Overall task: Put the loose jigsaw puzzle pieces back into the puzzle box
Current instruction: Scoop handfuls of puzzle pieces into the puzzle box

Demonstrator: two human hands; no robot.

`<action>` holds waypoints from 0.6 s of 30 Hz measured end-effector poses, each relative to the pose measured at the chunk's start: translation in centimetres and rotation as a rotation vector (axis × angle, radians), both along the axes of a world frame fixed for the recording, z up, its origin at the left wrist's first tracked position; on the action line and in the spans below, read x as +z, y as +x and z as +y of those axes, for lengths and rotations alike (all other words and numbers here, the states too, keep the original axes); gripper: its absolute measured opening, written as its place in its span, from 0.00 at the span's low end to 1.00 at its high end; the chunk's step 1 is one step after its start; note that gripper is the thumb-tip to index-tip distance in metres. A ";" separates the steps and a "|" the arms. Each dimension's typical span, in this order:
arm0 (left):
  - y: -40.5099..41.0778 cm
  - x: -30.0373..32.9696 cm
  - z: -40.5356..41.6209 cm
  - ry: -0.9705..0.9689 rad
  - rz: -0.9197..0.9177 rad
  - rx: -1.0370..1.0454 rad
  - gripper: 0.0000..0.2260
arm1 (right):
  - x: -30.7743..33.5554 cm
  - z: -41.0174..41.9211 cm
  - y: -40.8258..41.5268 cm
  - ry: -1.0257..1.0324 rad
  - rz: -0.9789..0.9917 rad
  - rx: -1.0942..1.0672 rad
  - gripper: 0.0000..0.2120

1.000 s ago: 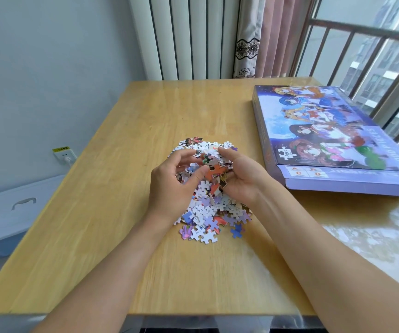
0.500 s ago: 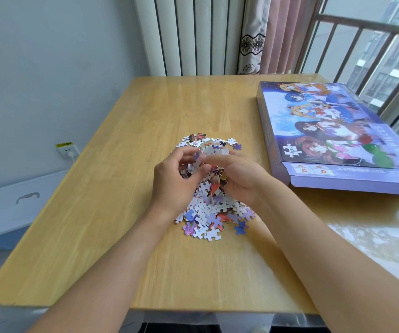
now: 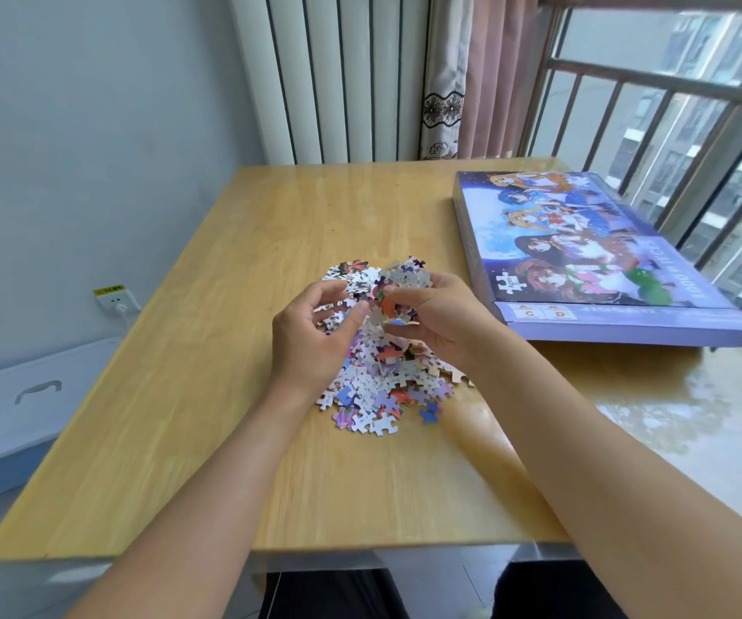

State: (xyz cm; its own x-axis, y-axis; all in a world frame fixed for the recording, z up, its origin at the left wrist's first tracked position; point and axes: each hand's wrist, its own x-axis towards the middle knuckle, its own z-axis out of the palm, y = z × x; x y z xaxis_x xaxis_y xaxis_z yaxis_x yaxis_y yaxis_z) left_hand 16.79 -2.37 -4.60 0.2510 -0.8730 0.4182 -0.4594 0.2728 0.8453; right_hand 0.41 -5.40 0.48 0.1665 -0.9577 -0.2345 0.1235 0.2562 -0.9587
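Note:
A heap of loose jigsaw pieces lies in the middle of the wooden table. My right hand grips a stack of pieces lifted a little above the heap, some white backs showing at its fingertips. My left hand is curled beside it, thumb and fingers at the left of that same clump; whether it holds pieces I cannot tell. The closed purple puzzle box, with a cartoon picture on its lid, lies flat at the table's right side, apart from both hands.
A window railing stands behind the box. Curtains hang at the back. A wall socket and a white lidded bin are to the left of the table, below its edge.
Both hands have lifted a clump of pieces higher off the heap, and the right hand now has more pieces stacked in its fingers. The camera has tilted slightly.

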 end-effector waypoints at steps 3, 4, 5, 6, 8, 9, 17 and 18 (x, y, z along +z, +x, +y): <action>-0.1 0.0 0.3 -0.001 0.002 0.001 0.12 | 1.0 0.6 -0.5 -0.052 0.020 -0.006 0.11; -0.2 0.1 0.4 -0.010 0.000 -0.004 0.12 | 1.3 1.0 -0.8 -0.057 -0.003 0.000 0.11; -0.3 0.1 0.5 -0.021 -0.009 -0.008 0.11 | 1.4 1.4 -1.1 -0.048 -0.039 0.012 0.11; -0.4 0.2 0.7 -0.037 -0.027 -0.010 0.10 | 1.6 1.9 -1.4 -0.032 -0.085 0.026 0.11; -0.7 0.5 1.1 -0.087 -0.092 -0.009 0.10 | 1.5 3.0 -2.3 -0.002 -0.169 0.046 0.11; -0.7 0.6 1.3 -0.119 -0.142 -0.011 0.09 | 1.3 3.7 -2.9 0.010 -0.189 0.053 0.10; -4.0 1.5 2.0 -0.096 -0.557 -0.281 0.22 | -0.9 9.0 -8.8 0.031 -0.047 0.261 0.10; -4.8 1.7 1.9 -0.072 -0.570 -0.315 0.23 | -1.1 9.4 -9.5 0.034 -0.037 0.266 0.11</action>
State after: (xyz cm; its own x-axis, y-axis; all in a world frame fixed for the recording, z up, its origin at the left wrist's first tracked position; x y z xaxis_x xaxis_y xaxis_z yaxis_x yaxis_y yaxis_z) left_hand 11.94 -0.48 -2.89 -0.2904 -0.8334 0.4702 -0.7190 0.5143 0.4674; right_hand -9.05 4.02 -0.66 0.4205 -0.8709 -0.2546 0.0822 0.3160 -0.9452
